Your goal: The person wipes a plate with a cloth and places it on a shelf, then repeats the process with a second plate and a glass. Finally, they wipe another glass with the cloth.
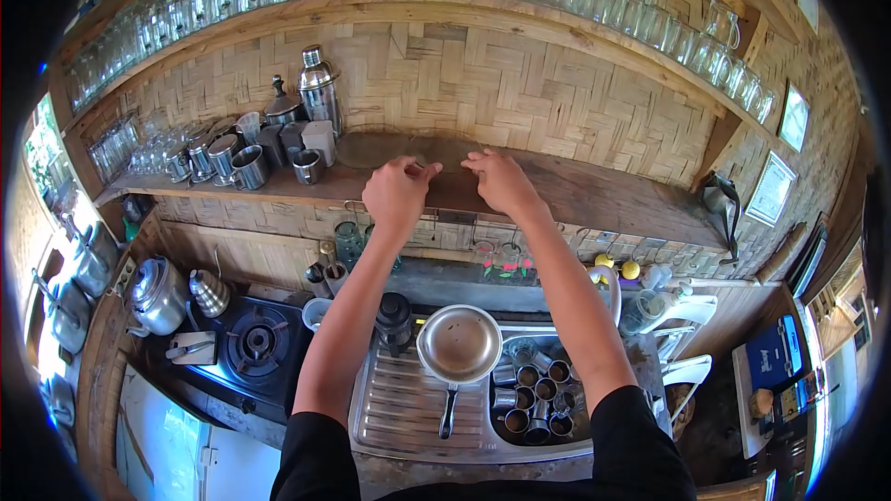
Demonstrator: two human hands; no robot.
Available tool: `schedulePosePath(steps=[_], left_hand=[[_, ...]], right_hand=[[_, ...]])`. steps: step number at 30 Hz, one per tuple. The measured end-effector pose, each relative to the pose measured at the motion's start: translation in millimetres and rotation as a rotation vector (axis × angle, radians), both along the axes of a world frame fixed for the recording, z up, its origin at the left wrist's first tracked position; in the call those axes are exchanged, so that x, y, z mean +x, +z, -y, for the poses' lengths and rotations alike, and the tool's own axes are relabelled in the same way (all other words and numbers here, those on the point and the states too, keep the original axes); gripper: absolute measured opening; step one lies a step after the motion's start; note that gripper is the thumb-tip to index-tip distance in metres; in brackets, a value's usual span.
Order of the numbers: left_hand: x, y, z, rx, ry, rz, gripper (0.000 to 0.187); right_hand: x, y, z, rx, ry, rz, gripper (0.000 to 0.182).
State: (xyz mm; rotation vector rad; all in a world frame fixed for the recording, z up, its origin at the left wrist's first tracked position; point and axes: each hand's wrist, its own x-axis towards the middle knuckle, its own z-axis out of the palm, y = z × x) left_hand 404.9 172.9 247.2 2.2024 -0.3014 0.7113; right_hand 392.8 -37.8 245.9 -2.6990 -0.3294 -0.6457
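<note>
The left hand and right hand reach over the long brown wooden shelf. Both have bent fingers; I cannot tell if they grip anything.

Brown wooden shelf, along woven wall

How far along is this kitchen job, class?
Looks done: metal mugs stand grouped on the shelf. In hand: left hand and right hand are at the shelf's middle; I can't tell whether they hold anything. Probably left: cups grouped in the sink, pan on the drainboard.
</note>
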Motion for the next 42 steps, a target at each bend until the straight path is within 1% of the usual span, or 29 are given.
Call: schedulePosePath(steps=[1, 3, 4, 7, 8, 10, 12, 13, 14, 16, 17, 19, 21, 23, 24, 25, 28, 31, 32, 35, 37, 38, 39, 42], left_hand=[[-2, 0, 2, -0.011, 0.024, -0.013, 0.046], [-1, -4, 4, -0.042, 0.047, 0.061, 0.04], [-2, -6, 5, -0.055, 0.056, 0.099, 0.037], [-11, -18, 2, -0.265, -0.158, 0.361, 0.026], [-24, -23, 1, -0.257, -0.172, 0.413, 0.022], [-69, -47, -4, -0.237, -0.215, 0.495, 0.016], [-119, -91, 1, -0.296, -0.334, 0.345, 0.011], [-142, -121, 3, -0.284, -0.404, 0.265, 0.011], [-163, -152, 7, -0.276, -0.474, 0.187, 0.01], [-217, -198, 17, -0.278, -0.606, -0.094, 0.008], [-238, -223, 20, -0.255, -0.652, -0.175, 0.008], [-280, -270, 19, -0.217, -0.714, -0.351, 0.01], [-319, -304, 19, -0.194, -0.745, -0.534, 0.011], [-346, -322, 19, -0.183, -0.787, -0.715, 0.013], [-357, -327, 20, -0.176, -0.802, -0.806, 0.014], [-364, -330, 24, -0.143, -0.807, -0.81, 0.014], [-370, -336, 38, -0.045, -0.82, -0.817, 0.017], [-370, -338, 63, -0.083, -0.822, -0.803, 0.018], [-370, -343, 73, -0.11, -0.808, -0.827, 0.018], [-361, -343, 114, -0.083, -0.765, -0.779, 0.017], [-350, -340, 150, -0.062, -0.75, -0.714, 0.016], [-343, -343, 168, -0.107, -0.771, -0.656, 0.016], [-338, -342, 183, -0.099, -0.761, -0.631, 0.016], [-333, -339, 218, -0.096, -0.733, -0.593, 0.017]], right_hand=[[-1, -1, -1, -0.01, -0.015, 0.042, 0.038], [-7, -6, -5, -0.021, -0.055, 0.122, 0.038], [-20, -4, -12, 0.039, -0.033, 0.211, 0.038], [-87, -4, -40, 0.234, 0.026, 0.448, 0.034], [-116, -13, -49, 0.314, 0.037, 0.504, 0.032], [-166, -55, -58, 0.393, 0.087, 0.511, 0.032], [-215, -114, -72, 0.508, 0.045, 0.442, 0.032], [-239, -140, -77, 0.526, -0.006, 0.375, 0.032], [-262, -171, -81, 0.595, -0.033, 0.252, 0.034], [-314, -233, -86, 0.636, -0.124, 0.099, 0.034], [-333, -255, -86, 0.65, -0.158, 0.038, 0.034], [-381, -285, -82, 0.628, -0.244, -0.005, 0.031], [-422, -301, -68, 0.604, -0.331, -0.057, 0.028], [-453, -308, -50, 0.577, -0.41, -0.108, 0.025], [-463, -310, -39, 0.55, -0.472, -0.086, 0.023], [-471, -315, -22, 0.566, -0.512, -0.093, 0.022], [-481, -326, 32, 0.464, -0.654, -0.06, 0.021], [-472, -332, 93, 0.419, -0.735, -0.052, 0.02], [-462, -337, 115, 0.387, -0.729, -0.054, 0.021], [-417, -341, 175, 0.339, -0.672, -0.058, 0.025], [-379, -345, 209, 0.334, -0.572, -0.098, 0.03], [-360, -354, 225, 0.275, -0.541, -0.097, 0.032], [-344, -363, 237, 0.218, -0.512, -0.093, 0.033], [-314, -371, 256, 0.098, -0.509, -0.264, 0.035]])
